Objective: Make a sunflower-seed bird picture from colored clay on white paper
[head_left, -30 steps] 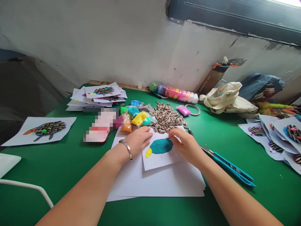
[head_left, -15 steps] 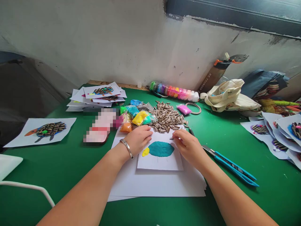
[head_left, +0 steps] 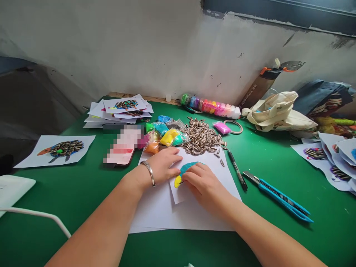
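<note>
A small white card (head_left: 179, 194) lies on a stack of white paper (head_left: 167, 211). On the card are a teal clay blob (head_left: 187, 167) and a yellow clay dab (head_left: 177, 181). My left hand (head_left: 164, 165) lies on the card's upper left edge, fingers bent and pressing it down. My right hand (head_left: 203, 183) covers most of the teal blob, its fingertips pinched at the blob's left end by the yellow dab. What the fingers pinch is too small to name. A heap of striped sunflower seeds (head_left: 201, 139) sits just beyond the paper.
Small bags of coloured clay (head_left: 167, 135) lie left of the seeds. A black pen (head_left: 237, 170) and a blue utility knife (head_left: 280, 198) lie to the right. Finished seed pictures lie at the left (head_left: 59, 148), back left (head_left: 122, 107) and right (head_left: 328, 155). A cloth bag (head_left: 278, 113) sits at the back.
My right hand has moved from the card's upper right edge down and left onto the teal blob. The card has turned slightly. My left hand has stayed on the card.
</note>
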The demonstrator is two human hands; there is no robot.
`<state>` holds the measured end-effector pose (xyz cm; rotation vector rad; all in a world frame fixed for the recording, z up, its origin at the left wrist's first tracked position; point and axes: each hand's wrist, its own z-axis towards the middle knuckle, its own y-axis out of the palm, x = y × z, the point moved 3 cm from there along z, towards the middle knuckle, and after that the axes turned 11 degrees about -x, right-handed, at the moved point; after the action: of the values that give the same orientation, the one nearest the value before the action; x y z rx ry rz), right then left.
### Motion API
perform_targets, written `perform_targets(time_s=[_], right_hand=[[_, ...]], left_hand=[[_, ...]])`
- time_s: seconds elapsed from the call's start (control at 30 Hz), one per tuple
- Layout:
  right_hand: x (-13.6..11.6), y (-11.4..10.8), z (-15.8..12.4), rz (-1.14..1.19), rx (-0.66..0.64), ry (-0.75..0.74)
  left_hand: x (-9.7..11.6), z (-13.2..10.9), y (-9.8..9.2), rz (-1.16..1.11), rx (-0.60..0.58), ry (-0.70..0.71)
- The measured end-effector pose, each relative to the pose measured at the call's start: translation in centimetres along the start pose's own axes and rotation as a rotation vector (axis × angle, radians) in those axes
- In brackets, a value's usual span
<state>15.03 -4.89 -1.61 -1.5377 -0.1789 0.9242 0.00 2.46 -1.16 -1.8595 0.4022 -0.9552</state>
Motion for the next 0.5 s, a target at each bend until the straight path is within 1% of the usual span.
perform_targets(time_s=[0.23,0.4,0.5], right_hand=[[-0.31,-0.17,0.07,-0.088,-0.062,-0.025],[-0.1,0.13,0.48,-0.187,-0.063,-0.034],[0.04,0.04,0.62,-0.204,-0.056,-0.059]], left_hand=[[-0.07,-0.04,0.01,-0.008,-0.023,-0.004],[-0.29,0.02,0.43,-0.006,-0.011,-0.002],[-0.37,0.12,0.61,-0.005,-0.007,0.01]])
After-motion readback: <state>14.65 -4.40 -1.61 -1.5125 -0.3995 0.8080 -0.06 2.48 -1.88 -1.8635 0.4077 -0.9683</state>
